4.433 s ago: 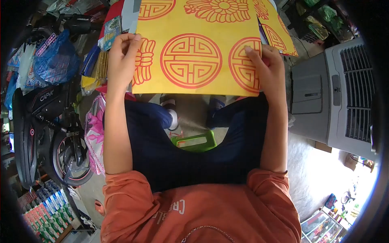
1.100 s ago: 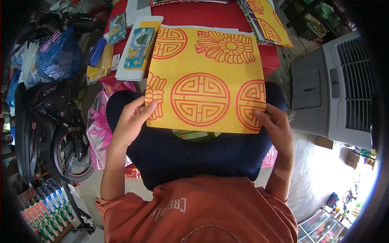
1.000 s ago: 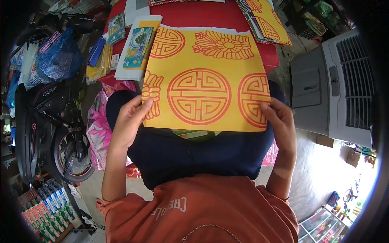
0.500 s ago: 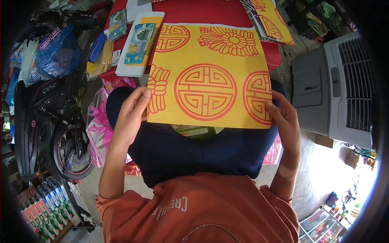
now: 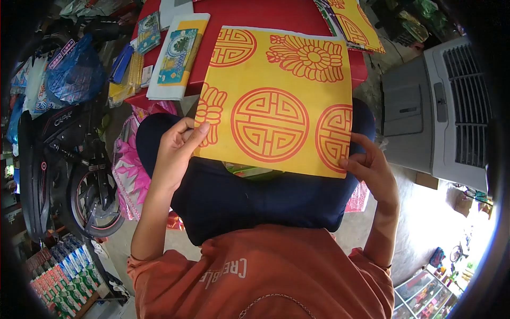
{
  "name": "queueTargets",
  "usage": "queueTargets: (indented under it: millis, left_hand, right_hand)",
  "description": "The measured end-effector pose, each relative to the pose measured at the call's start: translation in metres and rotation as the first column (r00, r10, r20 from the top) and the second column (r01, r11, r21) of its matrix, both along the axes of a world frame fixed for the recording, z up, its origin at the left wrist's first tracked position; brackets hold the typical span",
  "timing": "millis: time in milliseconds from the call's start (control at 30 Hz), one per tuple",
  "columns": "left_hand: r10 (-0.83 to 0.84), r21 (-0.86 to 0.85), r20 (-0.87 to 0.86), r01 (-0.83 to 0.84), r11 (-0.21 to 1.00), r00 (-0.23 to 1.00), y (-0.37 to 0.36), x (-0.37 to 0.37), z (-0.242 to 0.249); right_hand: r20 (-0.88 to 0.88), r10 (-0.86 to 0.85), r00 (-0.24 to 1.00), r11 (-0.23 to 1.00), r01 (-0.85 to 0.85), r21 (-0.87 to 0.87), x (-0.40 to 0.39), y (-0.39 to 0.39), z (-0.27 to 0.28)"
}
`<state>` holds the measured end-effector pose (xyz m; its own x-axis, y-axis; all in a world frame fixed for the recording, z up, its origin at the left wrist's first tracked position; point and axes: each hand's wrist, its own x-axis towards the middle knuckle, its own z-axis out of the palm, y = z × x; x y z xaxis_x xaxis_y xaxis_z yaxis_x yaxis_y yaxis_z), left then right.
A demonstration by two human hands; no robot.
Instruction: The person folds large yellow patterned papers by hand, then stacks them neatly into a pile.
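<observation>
Between my two hands is a yellow sheet of paper (image 5: 313, 90) printed with red round emblems and flower shapes. My left hand (image 5: 179, 151) pinches its lower left edge, thumb on top. My right hand (image 5: 372, 167) grips the lower right corner between thumb and fingers. The sheet slants over my lap, its far part above the red table (image 5: 212, 40). Left of it on the table lies a white and yellow folded bundle (image 5: 194, 50) topped with a teal printed note (image 5: 178, 56). The fingers under the sheet are partly hidden.
At the table's far right sits a stack of similar yellow printed paper (image 5: 358, 26). Small packets (image 5: 149, 32) lie at its left edge. A motorbike (image 5: 69, 154) stands to my left, a grey air cooler (image 5: 435, 106) to my right. A pink floral bag (image 5: 130, 165) is beside my leg.
The sheet has turned slightly clockwise, its lower right corner now nearer to me. My right hand has moved down with that corner; my left thumb lies further in over the sheet.
</observation>
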<state>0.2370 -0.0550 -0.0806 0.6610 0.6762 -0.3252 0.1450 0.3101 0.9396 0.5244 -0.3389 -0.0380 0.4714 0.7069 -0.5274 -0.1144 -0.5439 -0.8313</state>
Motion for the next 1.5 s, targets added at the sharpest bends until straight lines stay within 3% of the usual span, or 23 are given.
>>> queueTargets:
  millis: [233, 400, 533, 800, 933, 1000, 1033, 1067, 1167, 1200, 1300, 1500]
  left_hand:
    - [0.040, -0.007, 0.042, -0.039, 0.999, 0.998, -0.005, 0.012, -0.001]
    - [-0.040, 0.003, 0.076, 0.039, 0.999, 0.996, 0.005, 0.008, -0.012]
    - [-0.017, -0.002, 0.093, 0.018, 1.000, 0.995, 0.001, 0.008, -0.011]
    - [0.028, 0.051, 0.074, -0.032, 0.998, 0.997, -0.004, 0.012, -0.002]
    - [-0.021, 0.247, 0.121, -0.010, 0.969, 0.992, -0.009, 0.015, 0.011]
    - [-0.114, 0.448, 0.127, 0.045, 0.893, 0.985, -0.004, 0.012, 0.011]
    - [-0.160, 0.542, 0.122, 0.069, 0.837, 0.980, -0.002, 0.012, 0.013]
    - [-0.183, 0.509, 0.136, 0.090, 0.856, 0.974, -0.004, 0.012, 0.020]
    - [-0.322, 0.633, 0.122, 0.176, 0.754, 0.939, 0.005, 0.009, 0.028]
    - [-0.297, 0.677, 0.114, 0.144, 0.722, 0.948, 0.004, 0.010, 0.030]
    - [-0.181, 0.852, -0.111, 0.187, 0.489, 0.977, 0.011, 0.004, 0.040]
    - [-0.189, 0.982, -0.169, 0.182, 0.054, 0.967, 0.038, 0.000, 0.099]
  right_hand:
    - [0.009, -0.013, 1.000, 0.999, 0.013, 0.053, 0.006, -0.008, -0.003]
    - [0.064, -0.022, 0.998, 0.992, 0.014, 0.127, 0.006, -0.009, -0.001]
    - [0.058, -0.057, 0.997, 0.994, 0.051, 0.097, 0.001, -0.011, 0.004]
    - [0.071, -0.092, 0.993, 0.904, 0.054, 0.424, -0.018, -0.022, -0.004]
    - [0.467, -0.128, 0.875, 0.877, -0.119, 0.465, -0.030, -0.019, 0.004]
    - [0.637, -0.096, 0.765, 0.908, -0.195, 0.371, -0.024, -0.021, 0.005]
    - [0.635, -0.117, 0.764, 0.906, -0.180, 0.384, -0.023, -0.020, 0.008]
    - [0.633, -0.138, 0.762, 0.903, -0.166, 0.397, -0.022, -0.017, 0.013]
    - [0.665, -0.181, 0.725, 0.872, -0.195, 0.450, -0.016, -0.012, 0.021]
    - [0.681, -0.192, 0.706, 0.857, -0.218, 0.467, -0.014, -0.010, 0.023]
    - [0.774, -0.211, 0.597, 0.827, -0.313, 0.467, -0.006, -0.006, 0.032]
    - [0.872, -0.231, 0.433, 0.775, -0.461, 0.434, 0.017, 0.006, 0.068]
